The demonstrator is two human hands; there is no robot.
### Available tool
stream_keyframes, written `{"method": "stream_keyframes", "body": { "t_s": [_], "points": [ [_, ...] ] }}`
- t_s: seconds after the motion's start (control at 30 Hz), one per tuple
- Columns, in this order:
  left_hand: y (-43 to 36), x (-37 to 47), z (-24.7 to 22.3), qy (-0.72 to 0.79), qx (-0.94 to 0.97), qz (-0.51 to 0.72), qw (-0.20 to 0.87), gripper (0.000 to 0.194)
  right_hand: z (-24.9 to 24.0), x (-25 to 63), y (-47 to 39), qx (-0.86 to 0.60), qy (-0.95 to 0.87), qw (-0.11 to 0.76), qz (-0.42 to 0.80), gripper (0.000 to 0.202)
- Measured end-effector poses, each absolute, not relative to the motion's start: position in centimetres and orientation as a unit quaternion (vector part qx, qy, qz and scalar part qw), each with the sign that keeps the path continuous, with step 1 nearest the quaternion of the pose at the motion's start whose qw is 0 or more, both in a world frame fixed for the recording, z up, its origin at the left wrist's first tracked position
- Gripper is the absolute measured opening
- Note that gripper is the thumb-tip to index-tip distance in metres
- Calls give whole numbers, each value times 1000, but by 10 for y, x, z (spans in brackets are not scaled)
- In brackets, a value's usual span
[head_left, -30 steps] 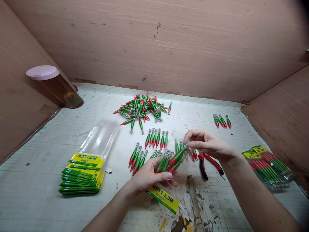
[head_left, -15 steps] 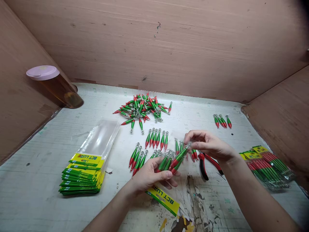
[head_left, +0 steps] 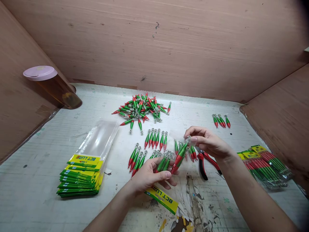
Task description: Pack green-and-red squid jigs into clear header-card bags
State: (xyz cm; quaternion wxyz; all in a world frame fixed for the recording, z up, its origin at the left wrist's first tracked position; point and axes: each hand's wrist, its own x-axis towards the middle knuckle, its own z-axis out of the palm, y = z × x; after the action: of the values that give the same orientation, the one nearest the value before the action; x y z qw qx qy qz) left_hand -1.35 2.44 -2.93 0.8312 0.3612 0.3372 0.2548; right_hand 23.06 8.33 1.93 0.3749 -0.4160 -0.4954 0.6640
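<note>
Best done by keeping the clear bag point(head_left: 180, 167) mouth spread just left of the pliers point(head_left: 205, 161). Left hand point(head_left: 149, 175) grasping bag and lures point(head_left: 180, 156); right hand point(head_left: 209, 143) pinching their hook ends. Long axes slanting, red tips down-left toward the yellow label point(head_left: 162, 199).

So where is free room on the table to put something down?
Bare: the left front, before the bags, and the strip between the lure pile and four lures. Crowded: around both hands, by the pliers.
</note>
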Motion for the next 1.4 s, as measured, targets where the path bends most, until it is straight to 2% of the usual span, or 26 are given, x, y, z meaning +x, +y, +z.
{"method": "stream_keyframes", "body": {
  "t_s": [0.23,0.73,1.07,1.4],
  "points": [
    [24,-14,-31,338,352,262,832,33,24,221,76,-423,-517,354,654,12],
    [25,-13,-31,343,344,303,820,33,27,222,72,-439,-498,386,641,10],
    [21,-11,-31,338,304,278,846,35,33,223,73,-413,-561,326,639,13],
    [22,-11,-30,315,308,257,860,40,34,231,75,-339,-621,316,632,13]
  ]
}}
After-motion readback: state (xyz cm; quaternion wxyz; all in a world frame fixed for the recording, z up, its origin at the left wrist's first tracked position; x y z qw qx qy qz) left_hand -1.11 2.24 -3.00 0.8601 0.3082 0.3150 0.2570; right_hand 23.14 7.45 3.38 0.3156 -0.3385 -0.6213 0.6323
